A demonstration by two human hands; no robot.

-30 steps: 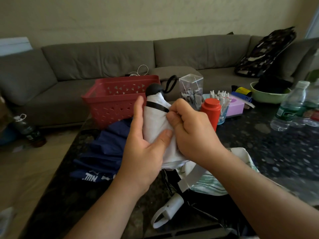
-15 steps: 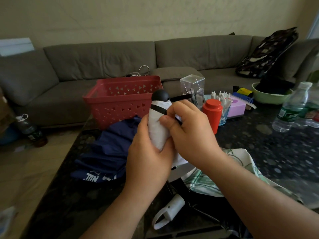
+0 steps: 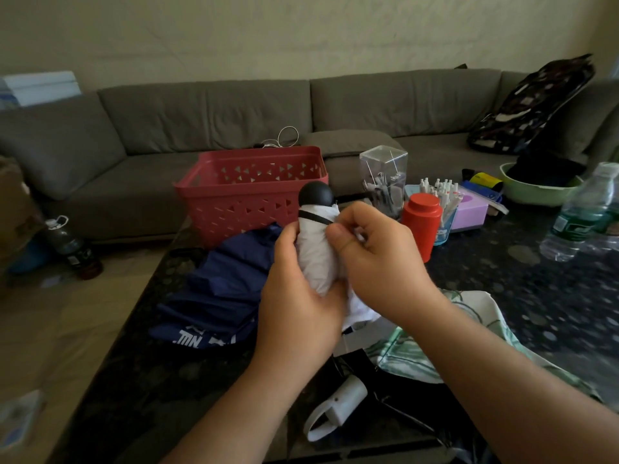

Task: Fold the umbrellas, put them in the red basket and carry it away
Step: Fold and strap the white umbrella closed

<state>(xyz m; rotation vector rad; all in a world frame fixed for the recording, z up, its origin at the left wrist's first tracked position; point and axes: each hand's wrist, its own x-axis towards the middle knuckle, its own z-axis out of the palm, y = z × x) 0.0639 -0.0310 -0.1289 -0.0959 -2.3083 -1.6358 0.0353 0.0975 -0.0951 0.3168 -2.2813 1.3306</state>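
White fabric of the umbrella [image 3: 316, 252] was bunched into a tight roll, held upright just in front of the basket [image 3: 251, 192], black knob end up. Your left hand [image 3: 294, 306] wrapped the lower roll, fingers curled behind it and thumb along its near side; judged, this kept the pleats from springing loose. Your right hand [image 3: 375, 262] was closed at the upper right of the roll, thumb pressed on the fabric and fingers curled over it next to the black strap [image 3: 313, 216]. Whether those fingers pinched the strap end itself could not be told.

The strap already ran round the neck of the roll, so the step in hand was probably fastening it. You held the roll off the table [image 3: 536, 296], likely so both hands could reach round it.

The basket stood open and nothing showed inside it. A blue umbrella [image 3: 221, 293] lay slack on the table against the front of the basket, left of your left hand, not yet rolled. A third, green-patterned umbrella [image 3: 435, 349] lay open well in front of the basket, under your right forearm. A red jar [image 3: 420, 226] stood right of the basket, close to your right hand; mind it when swinging the roll over.
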